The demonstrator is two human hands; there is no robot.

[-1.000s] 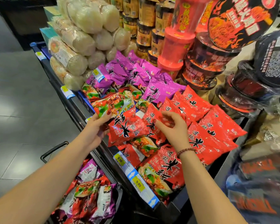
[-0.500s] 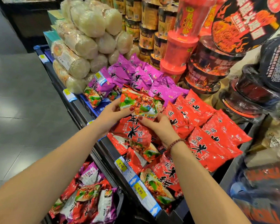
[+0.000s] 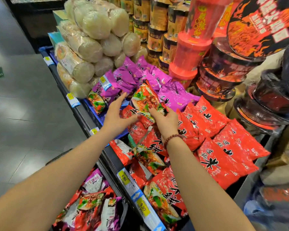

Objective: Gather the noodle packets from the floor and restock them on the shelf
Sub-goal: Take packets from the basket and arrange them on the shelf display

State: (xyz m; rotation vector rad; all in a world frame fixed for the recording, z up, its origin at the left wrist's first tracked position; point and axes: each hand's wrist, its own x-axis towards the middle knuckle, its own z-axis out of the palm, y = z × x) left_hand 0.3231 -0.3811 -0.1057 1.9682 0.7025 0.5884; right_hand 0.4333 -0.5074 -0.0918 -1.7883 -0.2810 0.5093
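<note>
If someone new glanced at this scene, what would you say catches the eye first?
Probably the red noodle packet held up mid-shelf, the right hand gripping it while the left hand opens beside it. Next, the red packets covering the shelf at right, and the purple packets behind.

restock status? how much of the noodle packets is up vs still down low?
Done: red packets and purple packets already cover the shelf.
In hand: the right hand grips one red packet above the pile; the left hand is open, thumb tip at its lower edge.
Left: a heap of packets sits below the shelf edge, so the job is well short of finished.
</note>
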